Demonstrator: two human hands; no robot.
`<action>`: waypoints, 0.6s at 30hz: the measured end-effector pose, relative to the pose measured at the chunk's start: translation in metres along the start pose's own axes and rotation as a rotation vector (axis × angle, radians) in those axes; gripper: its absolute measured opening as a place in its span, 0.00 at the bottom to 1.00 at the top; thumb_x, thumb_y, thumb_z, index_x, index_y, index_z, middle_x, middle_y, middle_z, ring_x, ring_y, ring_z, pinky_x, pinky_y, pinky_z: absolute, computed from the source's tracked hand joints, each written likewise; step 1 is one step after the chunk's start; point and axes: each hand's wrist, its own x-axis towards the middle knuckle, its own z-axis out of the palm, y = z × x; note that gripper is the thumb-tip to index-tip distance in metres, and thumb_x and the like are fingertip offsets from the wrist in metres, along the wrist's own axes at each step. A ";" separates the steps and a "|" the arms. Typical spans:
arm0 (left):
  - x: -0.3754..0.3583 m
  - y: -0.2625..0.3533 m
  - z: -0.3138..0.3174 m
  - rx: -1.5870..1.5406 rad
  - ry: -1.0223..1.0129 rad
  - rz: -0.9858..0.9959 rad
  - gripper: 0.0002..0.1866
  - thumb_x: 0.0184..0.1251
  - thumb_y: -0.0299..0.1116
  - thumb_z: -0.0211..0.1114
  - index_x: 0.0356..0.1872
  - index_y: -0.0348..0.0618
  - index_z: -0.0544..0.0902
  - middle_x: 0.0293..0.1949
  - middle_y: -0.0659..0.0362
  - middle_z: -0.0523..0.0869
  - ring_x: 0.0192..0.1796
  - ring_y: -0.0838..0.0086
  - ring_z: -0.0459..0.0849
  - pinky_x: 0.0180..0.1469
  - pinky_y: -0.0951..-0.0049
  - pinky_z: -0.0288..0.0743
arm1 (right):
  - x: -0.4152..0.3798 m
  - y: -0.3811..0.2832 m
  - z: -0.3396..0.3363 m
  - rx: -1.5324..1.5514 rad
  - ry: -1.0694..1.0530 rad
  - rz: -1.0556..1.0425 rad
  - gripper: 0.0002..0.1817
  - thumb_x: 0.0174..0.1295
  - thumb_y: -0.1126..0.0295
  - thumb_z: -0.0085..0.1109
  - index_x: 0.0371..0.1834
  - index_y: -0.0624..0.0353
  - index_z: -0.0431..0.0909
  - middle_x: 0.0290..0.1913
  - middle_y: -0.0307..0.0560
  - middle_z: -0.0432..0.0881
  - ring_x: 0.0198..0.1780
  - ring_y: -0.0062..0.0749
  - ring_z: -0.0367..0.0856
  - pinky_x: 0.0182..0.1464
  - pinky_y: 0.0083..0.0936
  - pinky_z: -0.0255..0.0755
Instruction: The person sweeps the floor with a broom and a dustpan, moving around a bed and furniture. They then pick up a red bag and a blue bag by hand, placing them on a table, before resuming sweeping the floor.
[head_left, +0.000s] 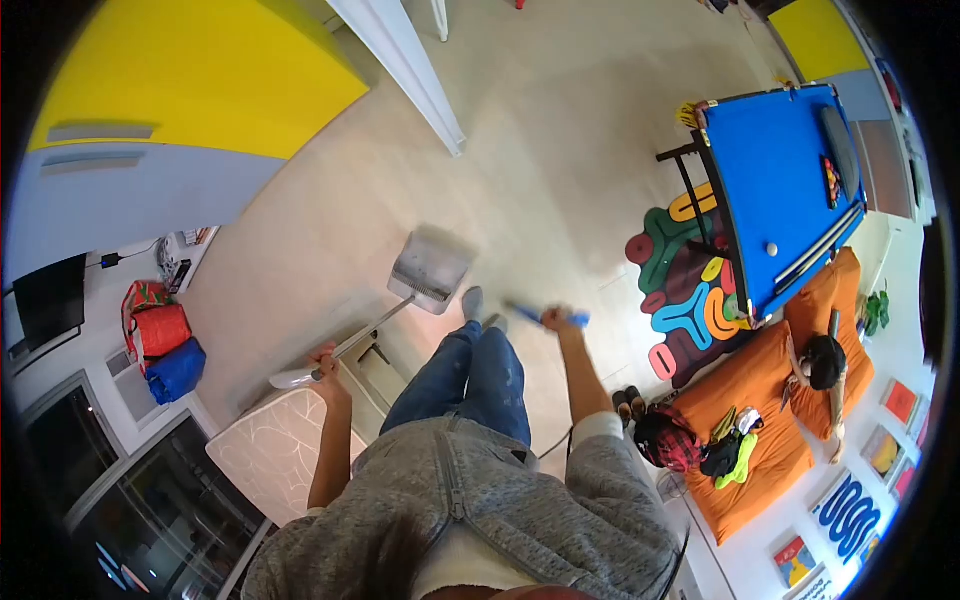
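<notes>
My left hand (325, 365) is wrapped round the shaft of a long-handled dustpan (432, 268), close to its pale grip end. The grey pan is at floor level, ahead and to the left of my feet, with its comb-like ridge facing me. My right hand (555, 318) is closed on a blue-handled brush (578, 320), out in front of my right side. The brush is smeared by motion; its dark end points left toward my slippered feet (473, 302).
Left of me stand a patterned padded seat (265, 450) and red and blue bags (165, 335). A white post (405, 65) rises ahead. On the right are a blue pool table (770, 180), a colourful rug (690, 310) and an orange sofa (745, 390) with a person (825, 365) beside it.
</notes>
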 end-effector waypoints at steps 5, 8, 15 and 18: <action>-0.009 -0.020 0.033 -0.040 0.167 0.007 0.04 0.46 0.22 0.51 0.24 0.44 0.69 0.34 0.56 0.76 0.27 0.83 0.66 0.29 0.85 0.58 | -0.001 -0.008 0.212 -0.153 -0.455 0.227 0.05 0.38 0.73 0.44 0.12 0.53 0.59 0.12 0.35 0.62 0.14 0.24 0.59 0.15 0.20 0.55; -0.024 -0.029 0.049 -0.060 0.228 -0.048 0.04 0.45 0.23 0.52 0.24 0.45 0.69 0.35 0.57 0.76 0.29 0.82 0.68 0.30 0.84 0.59 | 0.035 -0.057 0.255 -1.063 -0.694 -0.344 0.17 0.40 0.78 0.45 0.38 0.61 0.63 0.14 0.37 0.66 0.19 0.22 0.67 0.18 0.25 0.63; -0.095 -0.034 0.073 -0.171 0.611 -0.048 0.04 0.45 0.32 0.56 0.24 0.49 0.71 0.34 0.61 0.77 0.39 0.75 0.73 0.39 0.75 0.65 | -0.100 -0.076 0.162 -2.951 -0.019 -1.200 0.40 0.35 0.76 0.51 0.58 0.56 0.46 0.17 0.56 0.72 0.21 0.46 0.71 0.27 0.35 0.67; -0.122 -0.033 0.092 -0.128 0.780 -0.093 0.04 0.45 0.32 0.55 0.24 0.48 0.71 0.34 0.61 0.77 0.38 0.76 0.74 0.37 0.77 0.65 | -0.122 -0.098 0.169 -2.520 -0.251 -0.120 0.36 0.37 0.80 0.52 0.56 0.53 0.54 0.18 0.43 0.73 0.14 0.19 0.68 0.15 0.18 0.65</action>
